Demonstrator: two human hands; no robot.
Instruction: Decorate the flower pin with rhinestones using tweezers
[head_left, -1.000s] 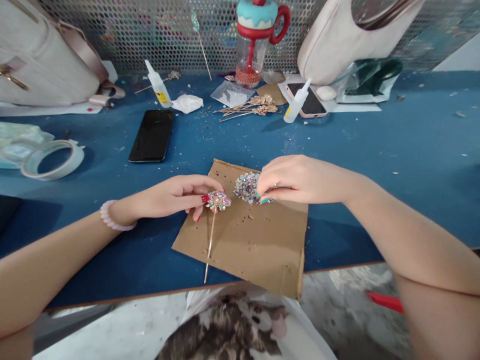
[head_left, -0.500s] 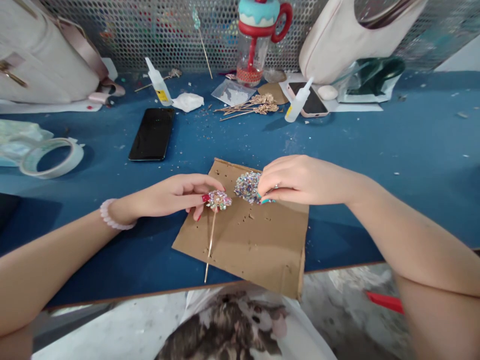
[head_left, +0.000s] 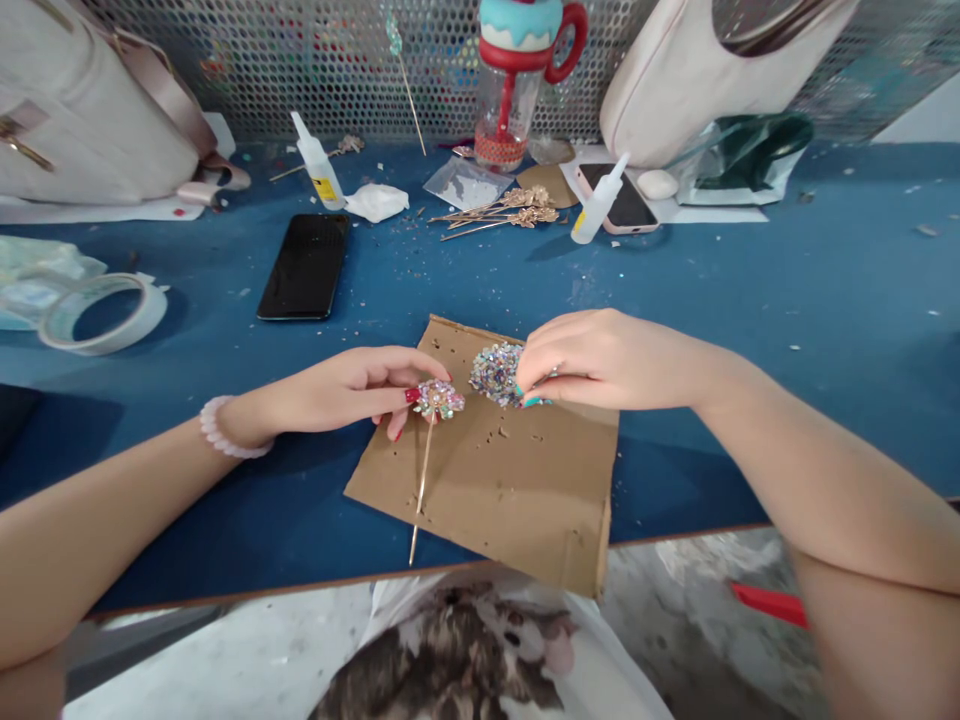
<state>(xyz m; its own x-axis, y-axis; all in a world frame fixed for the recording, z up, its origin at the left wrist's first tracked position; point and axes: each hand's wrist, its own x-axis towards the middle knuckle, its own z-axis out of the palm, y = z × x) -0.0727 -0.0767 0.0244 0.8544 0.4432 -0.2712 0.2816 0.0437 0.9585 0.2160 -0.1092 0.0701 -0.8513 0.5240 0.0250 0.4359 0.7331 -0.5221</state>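
Observation:
My left hand (head_left: pixel 360 388) holds a gold hairpin (head_left: pixel 424 480) by its jewelled flower head (head_left: pixel 437 398), thumb and fingers round the head, over the left part of a brown cardboard sheet (head_left: pixel 525 490). The pin's stem points down toward the table's front edge. On the upper part of the cardboard lies a pile of small glittering beads (head_left: pixel 495 373). My right hand (head_left: pixel 592 358) is at the pile's right side, its fingers pinched together among the beads. What is between those fingertips is too small to name.
Behind the cardboard are a black phone (head_left: pixel 304 267), two glue bottles (head_left: pixel 319 165), gold hairpins (head_left: pixel 510 213), a pink-edged phone (head_left: pixel 622 205) and a cup (head_left: pixel 506 100). A tape roll (head_left: pixel 105 315) lies at the left. Bags (head_left: pixel 712 80) stand at the back.

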